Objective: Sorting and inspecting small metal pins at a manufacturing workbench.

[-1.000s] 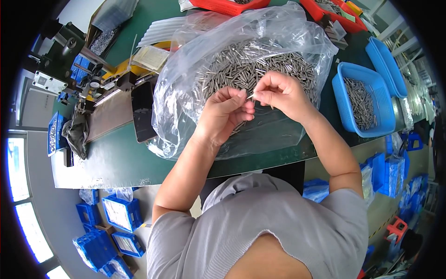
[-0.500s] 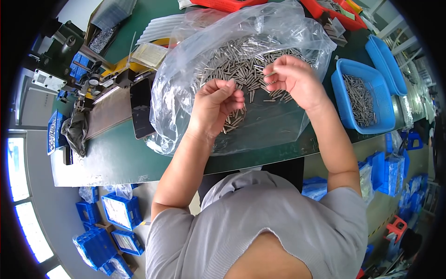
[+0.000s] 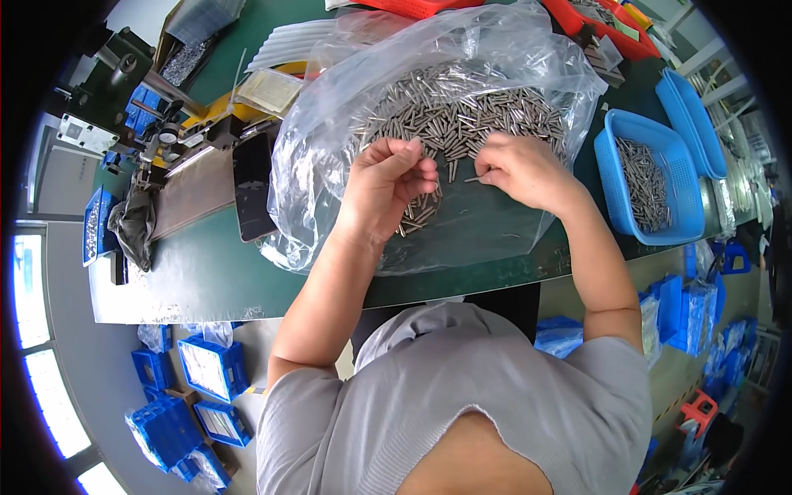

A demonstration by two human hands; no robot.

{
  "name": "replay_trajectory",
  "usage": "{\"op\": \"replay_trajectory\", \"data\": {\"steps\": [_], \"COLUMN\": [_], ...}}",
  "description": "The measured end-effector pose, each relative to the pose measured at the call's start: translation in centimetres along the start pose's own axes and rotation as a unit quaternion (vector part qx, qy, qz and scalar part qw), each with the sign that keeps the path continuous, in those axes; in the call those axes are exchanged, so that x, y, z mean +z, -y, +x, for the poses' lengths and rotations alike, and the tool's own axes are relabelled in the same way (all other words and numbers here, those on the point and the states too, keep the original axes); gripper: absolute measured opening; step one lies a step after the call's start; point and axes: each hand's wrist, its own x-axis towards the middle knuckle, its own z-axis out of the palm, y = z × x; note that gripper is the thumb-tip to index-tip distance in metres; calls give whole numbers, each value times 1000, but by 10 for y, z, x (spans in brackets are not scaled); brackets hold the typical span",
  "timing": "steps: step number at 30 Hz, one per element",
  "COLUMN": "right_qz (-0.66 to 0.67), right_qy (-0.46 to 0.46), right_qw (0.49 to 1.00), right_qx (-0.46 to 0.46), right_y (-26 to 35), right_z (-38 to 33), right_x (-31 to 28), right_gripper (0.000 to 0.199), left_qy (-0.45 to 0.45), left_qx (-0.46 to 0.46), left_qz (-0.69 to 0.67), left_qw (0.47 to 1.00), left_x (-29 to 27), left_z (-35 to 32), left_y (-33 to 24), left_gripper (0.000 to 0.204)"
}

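Note:
A heap of small grey metal pins [image 3: 437, 111] lies in and on a clear plastic bag [image 3: 318, 124] spread over the green workbench. My left hand [image 3: 384, 186] is curled over the near left part of the heap, its thumb pressed to the forefinger. Whatever that pinch holds is too small to make out. At the heap's near right edge my right hand [image 3: 524, 172] is lowered, palm down and fingers bent together. One metal pin [image 3: 473, 179] sticks out to the left from its thumb and fingertips. A few more pins lie beneath my left hand.
To the right stands a blue plastic basket [image 3: 689, 194] part filled with pins, beside a second blue basket [image 3: 689, 107]. Red trays [image 3: 635, 41] sit at the back. On the left are a dark phone-like slab [image 3: 252, 188] and a metal fixture [image 3: 169, 124].
My right hand has come down from above the heap to its near edge, turning palm down and closing on a pin. My left hand has hardly moved.

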Motion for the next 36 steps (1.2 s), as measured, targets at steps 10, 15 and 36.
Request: {"op": "replay_trajectory", "data": {"steps": [10,15,36], "right_qz": [208,381,507], "right_qy": [-20,-29,-75], "right_qw": [978,924,859], "right_qx": [19,16,18], "right_y": [10,10,27], "right_z": [6,5,14], "right_x": [-3,0,23], "right_gripper": [6,5,11], "left_qy": [51,64,60], "left_qx": [-46,-73,-39], "left_qz": [9,36,7], "left_qw": [998,995,997], "left_x": [2,5,12], "left_z": [-1,-3,-4], "left_y": [3,5,7], "left_gripper": [11,11,10]}}
